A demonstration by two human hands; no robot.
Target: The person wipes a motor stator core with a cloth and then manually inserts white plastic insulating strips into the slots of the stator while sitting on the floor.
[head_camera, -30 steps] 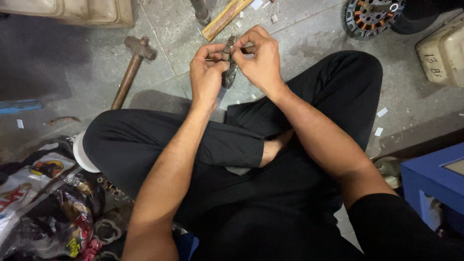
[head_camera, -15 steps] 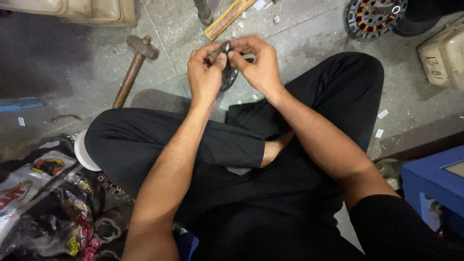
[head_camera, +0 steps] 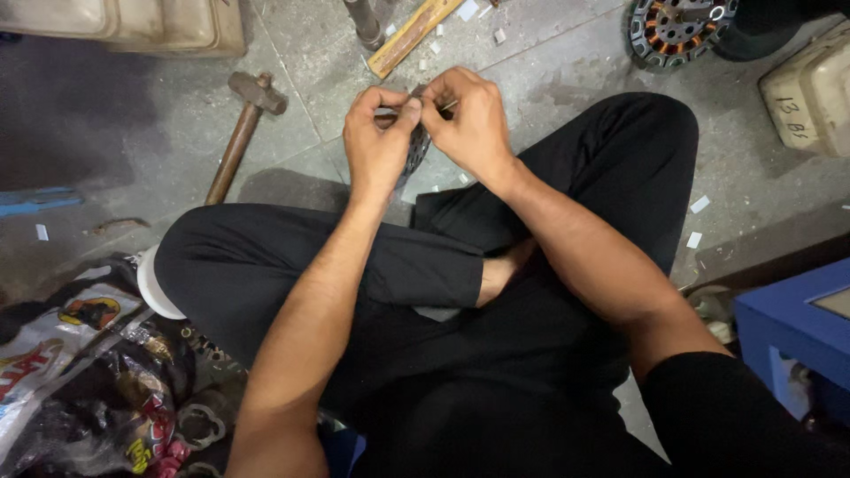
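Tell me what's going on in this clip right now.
A person sits cross-legged on a concrete floor, both hands raised over the knees. The left hand and right hand together grip a dark round metal part, fingers pinching at its top edge. A hammer lies to the left.

Crumpled plastic packages (head_camera: pixel 80 381) at 8 o'clock, beside left knee: white, red, yellow, black print, piled together. Cream box-shaped container (head_camera: pixel 810 93) at 2 o'clock, dark handwritten marking on side. Blue box (head_camera: pixel 784 332) at 4 o'clock, pale panel on top, partly cut by edge.
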